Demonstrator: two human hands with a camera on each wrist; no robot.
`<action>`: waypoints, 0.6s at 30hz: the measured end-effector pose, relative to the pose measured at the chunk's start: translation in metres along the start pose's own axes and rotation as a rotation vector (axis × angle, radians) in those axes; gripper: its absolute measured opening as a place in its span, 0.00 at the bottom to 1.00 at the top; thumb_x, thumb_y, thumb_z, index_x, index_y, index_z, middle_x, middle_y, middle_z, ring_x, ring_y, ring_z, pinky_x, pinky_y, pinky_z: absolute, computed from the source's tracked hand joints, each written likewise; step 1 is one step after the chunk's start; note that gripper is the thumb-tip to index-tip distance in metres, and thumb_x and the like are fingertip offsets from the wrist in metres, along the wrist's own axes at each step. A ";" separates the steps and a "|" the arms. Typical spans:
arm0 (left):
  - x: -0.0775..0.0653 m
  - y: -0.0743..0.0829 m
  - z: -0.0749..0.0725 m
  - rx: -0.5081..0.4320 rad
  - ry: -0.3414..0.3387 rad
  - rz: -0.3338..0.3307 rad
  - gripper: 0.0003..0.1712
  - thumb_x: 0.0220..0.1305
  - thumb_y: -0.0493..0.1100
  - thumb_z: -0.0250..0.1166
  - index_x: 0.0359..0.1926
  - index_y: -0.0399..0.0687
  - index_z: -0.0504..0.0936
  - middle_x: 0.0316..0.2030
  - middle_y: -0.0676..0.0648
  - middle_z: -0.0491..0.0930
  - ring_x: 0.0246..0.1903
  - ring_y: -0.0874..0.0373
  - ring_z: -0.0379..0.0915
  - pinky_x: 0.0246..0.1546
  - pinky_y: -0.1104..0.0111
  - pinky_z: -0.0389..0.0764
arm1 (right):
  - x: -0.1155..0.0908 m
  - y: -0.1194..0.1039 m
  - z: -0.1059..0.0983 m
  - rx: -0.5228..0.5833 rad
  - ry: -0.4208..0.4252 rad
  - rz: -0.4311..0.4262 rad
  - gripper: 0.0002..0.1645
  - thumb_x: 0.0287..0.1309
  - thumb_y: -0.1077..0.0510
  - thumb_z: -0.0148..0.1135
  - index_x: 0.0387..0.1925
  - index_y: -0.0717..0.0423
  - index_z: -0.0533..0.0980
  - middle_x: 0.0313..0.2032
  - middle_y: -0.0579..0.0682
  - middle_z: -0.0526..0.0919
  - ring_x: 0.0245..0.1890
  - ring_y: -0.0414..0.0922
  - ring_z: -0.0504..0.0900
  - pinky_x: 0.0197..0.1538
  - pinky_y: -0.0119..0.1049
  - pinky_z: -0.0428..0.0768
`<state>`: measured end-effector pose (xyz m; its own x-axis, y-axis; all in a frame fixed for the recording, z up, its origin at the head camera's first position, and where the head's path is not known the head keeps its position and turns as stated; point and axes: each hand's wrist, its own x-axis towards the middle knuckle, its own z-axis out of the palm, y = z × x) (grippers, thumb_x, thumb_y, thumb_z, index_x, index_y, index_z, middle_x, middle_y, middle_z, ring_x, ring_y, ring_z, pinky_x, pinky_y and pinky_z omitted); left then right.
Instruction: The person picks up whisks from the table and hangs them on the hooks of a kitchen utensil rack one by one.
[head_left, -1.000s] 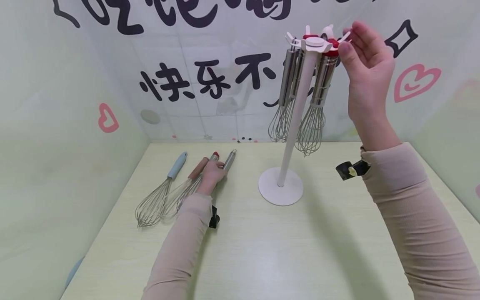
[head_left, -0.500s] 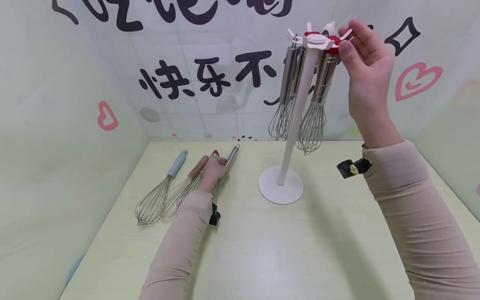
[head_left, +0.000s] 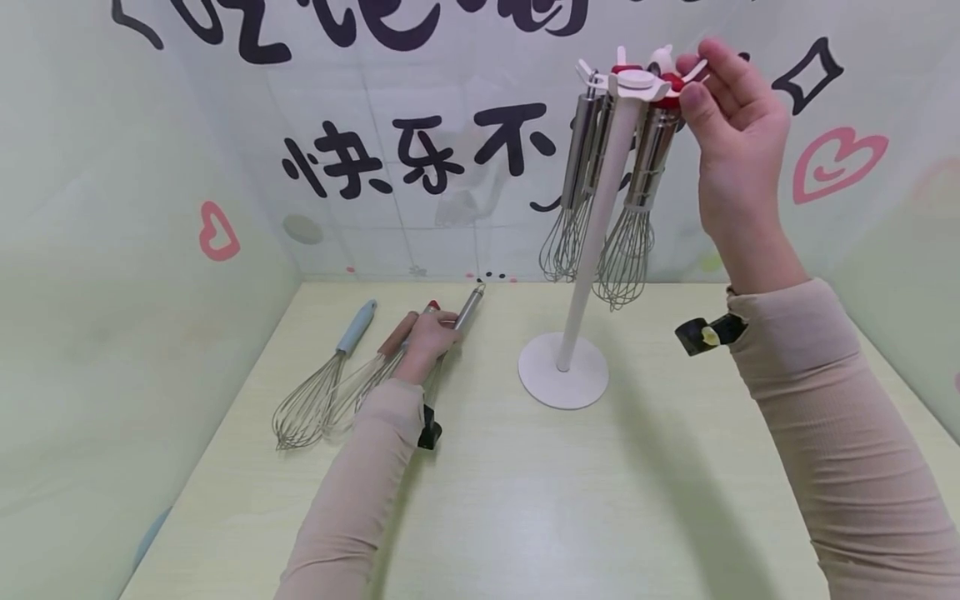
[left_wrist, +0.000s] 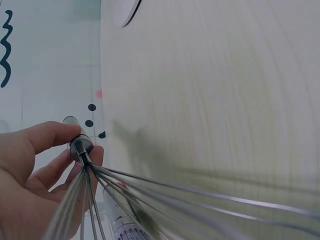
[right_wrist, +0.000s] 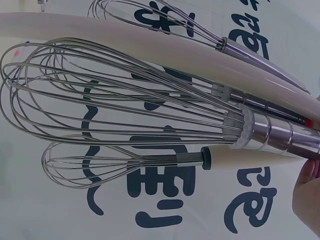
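My left hand [head_left: 430, 337] pinches the steel handle of a whisk [head_left: 470, 308] over the table's left side. In the left wrist view, thumb and fingers close round that steel handle [left_wrist: 80, 146], its wires spreading toward the camera. High on the right, my right hand [head_left: 742, 137] holds a hook arm at the top of a white whisk stand [head_left: 588, 250] between thumb and fingers. Several whisks hang from it, including a thick steel-handled one [head_left: 651, 158] nearest that hand and a slim steel one [head_left: 579, 154]. The right wrist view shows a cream-handled whisk [right_wrist: 250, 156] hanging too.
Left of my left hand lie a blue-handled whisk [head_left: 356, 327], a brown-handled whisk [head_left: 398, 335] and a red-tipped whisk [head_left: 432, 305], partly covered by the hand. The stand's round base [head_left: 562, 387] rests mid-table. A printed backdrop [head_left: 480, 192] closes off the table's back.
My left hand has shifted slightly right and back, and the steel whisk has moved with it, away from the whisks beside it. My right hand stays at the stand's top.
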<state>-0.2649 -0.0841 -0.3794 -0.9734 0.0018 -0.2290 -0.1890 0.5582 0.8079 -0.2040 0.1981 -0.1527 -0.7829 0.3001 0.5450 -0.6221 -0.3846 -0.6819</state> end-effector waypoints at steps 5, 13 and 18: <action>-0.003 0.006 -0.002 -0.037 -0.016 0.021 0.27 0.60 0.30 0.59 0.62 0.36 0.71 0.57 0.35 0.76 0.51 0.46 0.76 0.51 0.64 0.81 | 0.001 0.001 0.000 0.014 -0.009 0.007 0.20 0.55 0.70 0.60 0.52 0.65 0.76 0.43 0.55 0.83 0.48 0.45 0.78 0.54 0.25 0.79; -0.007 0.014 -0.007 -0.115 -0.033 0.063 0.27 0.61 0.29 0.57 0.62 0.36 0.71 0.58 0.34 0.75 0.54 0.45 0.75 0.52 0.63 0.79 | 0.001 0.000 0.000 0.040 -0.004 0.014 0.19 0.54 0.70 0.60 0.50 0.65 0.77 0.41 0.55 0.84 0.47 0.46 0.79 0.55 0.26 0.79; -0.009 0.018 -0.009 -0.176 -0.051 0.082 0.27 0.62 0.29 0.57 0.63 0.36 0.69 0.59 0.34 0.73 0.58 0.43 0.72 0.59 0.57 0.77 | 0.001 0.000 0.000 0.052 -0.004 0.015 0.17 0.54 0.71 0.60 0.47 0.66 0.78 0.40 0.56 0.84 0.45 0.46 0.79 0.54 0.26 0.80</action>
<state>-0.2605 -0.0813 -0.3581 -0.9796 0.0860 -0.1819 -0.1332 0.4006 0.9065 -0.2046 0.1984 -0.1520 -0.7923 0.2901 0.5367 -0.6088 -0.4338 -0.6642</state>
